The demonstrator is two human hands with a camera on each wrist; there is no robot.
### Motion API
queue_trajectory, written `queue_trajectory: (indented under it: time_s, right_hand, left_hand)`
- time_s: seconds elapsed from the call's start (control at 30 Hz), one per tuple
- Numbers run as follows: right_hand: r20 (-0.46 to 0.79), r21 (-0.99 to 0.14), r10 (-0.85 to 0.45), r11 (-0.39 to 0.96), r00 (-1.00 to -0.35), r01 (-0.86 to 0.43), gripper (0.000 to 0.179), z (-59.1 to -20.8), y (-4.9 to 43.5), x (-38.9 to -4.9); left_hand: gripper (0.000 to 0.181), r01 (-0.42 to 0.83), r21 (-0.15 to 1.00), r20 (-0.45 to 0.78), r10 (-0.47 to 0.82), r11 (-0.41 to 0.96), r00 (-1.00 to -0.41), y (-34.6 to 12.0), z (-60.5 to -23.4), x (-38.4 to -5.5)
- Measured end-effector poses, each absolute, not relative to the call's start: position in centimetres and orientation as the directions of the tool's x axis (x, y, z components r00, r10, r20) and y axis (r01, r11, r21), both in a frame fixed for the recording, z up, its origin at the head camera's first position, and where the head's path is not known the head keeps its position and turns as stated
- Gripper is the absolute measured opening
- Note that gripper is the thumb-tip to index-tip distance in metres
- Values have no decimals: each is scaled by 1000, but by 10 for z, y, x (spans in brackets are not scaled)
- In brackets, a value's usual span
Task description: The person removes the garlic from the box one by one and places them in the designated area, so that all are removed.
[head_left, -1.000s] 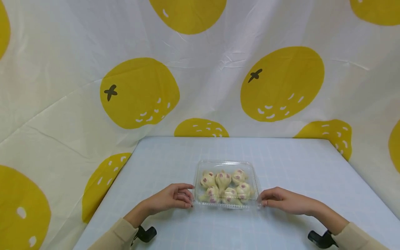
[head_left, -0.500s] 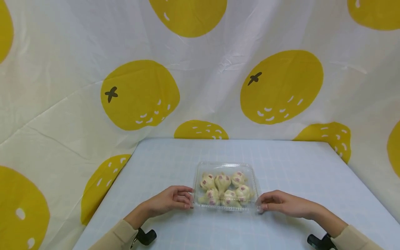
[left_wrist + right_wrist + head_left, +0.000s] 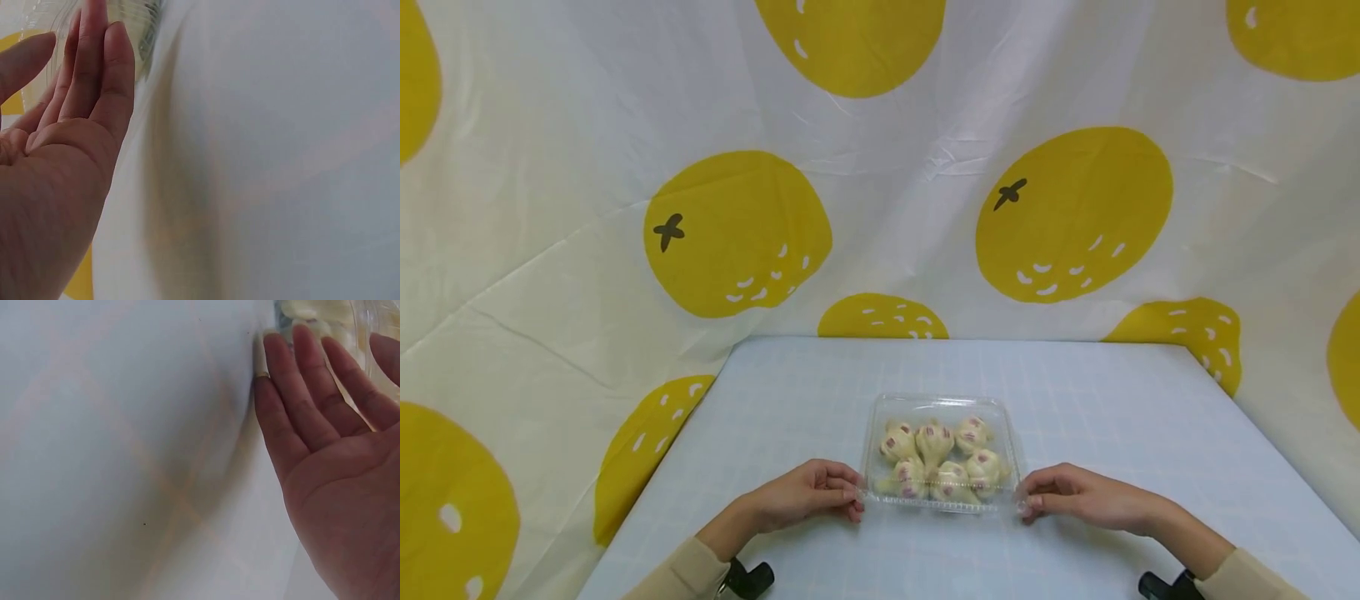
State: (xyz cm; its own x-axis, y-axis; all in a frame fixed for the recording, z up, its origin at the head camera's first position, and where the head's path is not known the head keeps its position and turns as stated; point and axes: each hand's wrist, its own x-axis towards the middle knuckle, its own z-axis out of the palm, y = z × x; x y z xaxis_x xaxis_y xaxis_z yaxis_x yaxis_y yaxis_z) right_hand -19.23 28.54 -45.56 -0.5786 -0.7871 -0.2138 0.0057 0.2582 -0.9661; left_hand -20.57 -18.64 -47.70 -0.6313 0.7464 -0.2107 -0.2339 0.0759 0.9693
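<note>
In the middle of the table a clear plastic clamshell box (image 3: 940, 406) lies with its lid down. Several cream garlic bulbs (image 3: 935, 442) with purple streaks are inside it. At the box's near left corner is my left hand (image 3: 797, 497), fingertips at the rim. My right hand (image 3: 1093, 497) is at the near right corner, its fingertips touching the edge. Both wrist views show rather straight fingers, the thumb apart from them. In the right wrist view, bulbs show blurred behind the fingertips of the hand (image 3: 337, 450).
A pale blue checked cloth covers the table (image 3: 820, 375). Behind and to the left hangs a white curtain (image 3: 910, 217) with yellow fruit prints. Beige sleeves (image 3: 681, 571) and dark wrist cameras (image 3: 748, 577) are at the bottom.
The scene has shifted slightly down in the head view. My left fingers have slid toward the box's near left corner, my right fingers slightly toward the near right one. The box stays put.
</note>
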Motion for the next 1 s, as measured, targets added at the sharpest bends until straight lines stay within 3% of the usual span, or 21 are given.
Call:
queue_trajectory:
  time_s: [0.33, 0.6, 1.0]
  right_hand:
    - [-210, -962, -796, 272, -567, -26, 28, -455, 284, -195]
    - [-230, -967, -813, 252, -534, 32, 29, -458, 285, -198]
    - [-201, -979, -850, 155, -488, 134, 34, -466, 282, -196]
  left_hand:
    - [30, -288, 957, -208, 759, 28, -617, -183, -477, -203]
    - [35, -284, 959, -192, 786, 22, -588, -180, -479, -202]
    - [32, -322, 947, -219, 771, 19, -598, -180, -480, -199]
